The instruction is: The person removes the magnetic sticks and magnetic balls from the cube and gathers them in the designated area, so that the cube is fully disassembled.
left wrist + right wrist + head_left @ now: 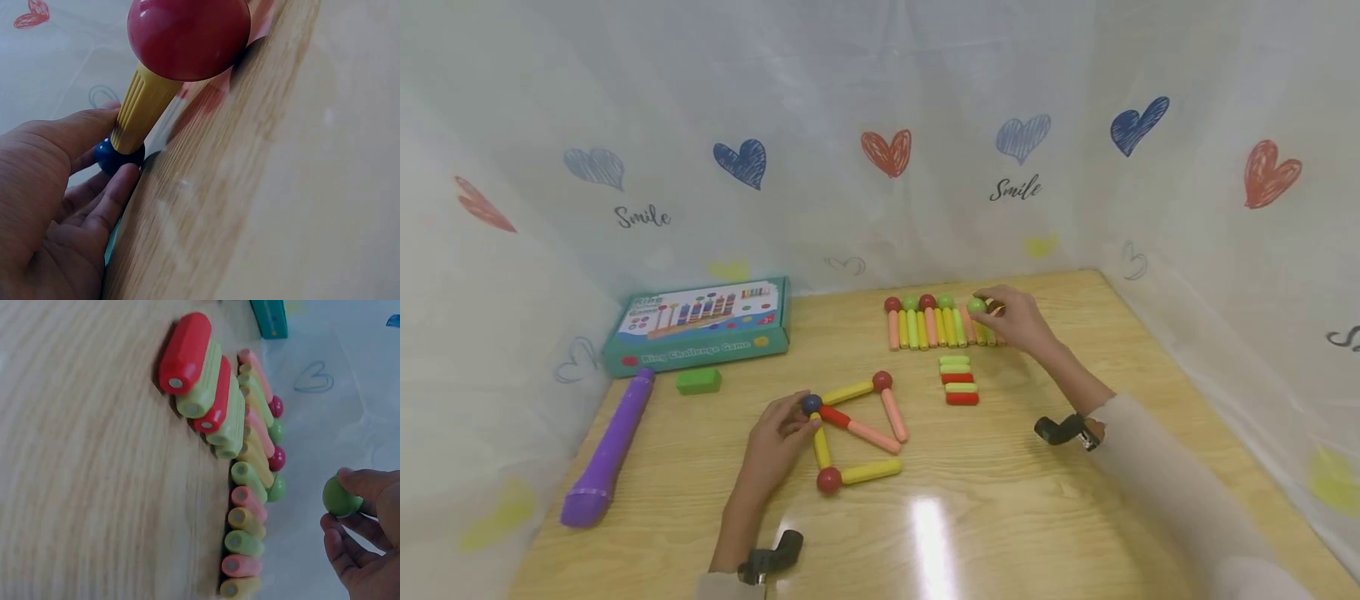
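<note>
My left hand (772, 443) grips a blue ball (812, 404) between thumb and fingers. That ball joins two yellow rods and a short red rod (835, 416), which continues into a pink rod (874, 436). Red balls sit at the far ends of the yellow rods; one (882, 382) has another pink rod attached, and the nearer one (829, 480) carries another yellow rod. A green ball (340, 497) is pinched by my right hand (1018, 321), lifted off the table beside the row of long rods (931, 328). Part of that row is hidden behind the hand.
Several short green and red rods (958, 380) lie stacked in front of the long row. Red and green balls stand along that row's back edge. To the left are a teal game box (700, 358), a green block (698, 382) and a purple microphone-shaped object (610, 450).
</note>
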Demonstrator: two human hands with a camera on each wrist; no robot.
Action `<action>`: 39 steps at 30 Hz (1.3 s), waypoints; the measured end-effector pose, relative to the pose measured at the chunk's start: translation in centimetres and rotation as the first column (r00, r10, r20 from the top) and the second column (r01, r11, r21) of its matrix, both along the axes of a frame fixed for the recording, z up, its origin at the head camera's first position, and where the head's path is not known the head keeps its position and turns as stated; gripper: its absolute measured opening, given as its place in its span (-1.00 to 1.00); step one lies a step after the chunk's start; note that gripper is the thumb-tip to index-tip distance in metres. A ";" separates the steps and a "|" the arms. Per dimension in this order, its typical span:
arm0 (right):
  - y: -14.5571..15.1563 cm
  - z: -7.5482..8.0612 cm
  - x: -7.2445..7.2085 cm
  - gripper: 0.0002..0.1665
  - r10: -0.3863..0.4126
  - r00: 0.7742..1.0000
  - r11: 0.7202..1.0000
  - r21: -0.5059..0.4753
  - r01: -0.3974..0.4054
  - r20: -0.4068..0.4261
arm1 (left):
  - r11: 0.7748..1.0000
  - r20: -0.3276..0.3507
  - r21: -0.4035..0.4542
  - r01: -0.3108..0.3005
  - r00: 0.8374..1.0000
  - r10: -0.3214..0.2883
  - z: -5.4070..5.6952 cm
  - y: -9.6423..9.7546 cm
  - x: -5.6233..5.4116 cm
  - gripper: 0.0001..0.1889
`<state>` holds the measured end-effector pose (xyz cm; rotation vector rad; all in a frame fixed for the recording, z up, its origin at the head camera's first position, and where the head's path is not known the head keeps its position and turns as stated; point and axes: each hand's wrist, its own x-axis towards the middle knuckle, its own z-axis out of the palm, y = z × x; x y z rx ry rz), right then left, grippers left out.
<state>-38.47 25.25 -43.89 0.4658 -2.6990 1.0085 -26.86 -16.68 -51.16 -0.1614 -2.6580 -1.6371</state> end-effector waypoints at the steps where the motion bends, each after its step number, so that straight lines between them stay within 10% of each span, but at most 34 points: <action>1: 0.1 0.0 -0.6 -0.52 -0.005 1.000 1.000 0.004 0.005 0.013 | 1.000 0.001 0.004 -0.001 1.000 0.001 -0.1 0.0 0.0 -0.44; 20: 0.1 -2.0 -7.1 -0.46 -0.060 0.974 0.995 0.090 0.041 0.219 | 1.000 0.011 0.009 0.002 1.000 -0.002 0.0 0.7 0.3 -0.45; 39: -0.4 -2.8 -8.0 -0.42 -0.003 0.967 0.993 0.112 -0.026 0.256 | 1.000 0.010 -0.001 -0.002 1.000 0.002 0.1 0.0 -0.2 -0.44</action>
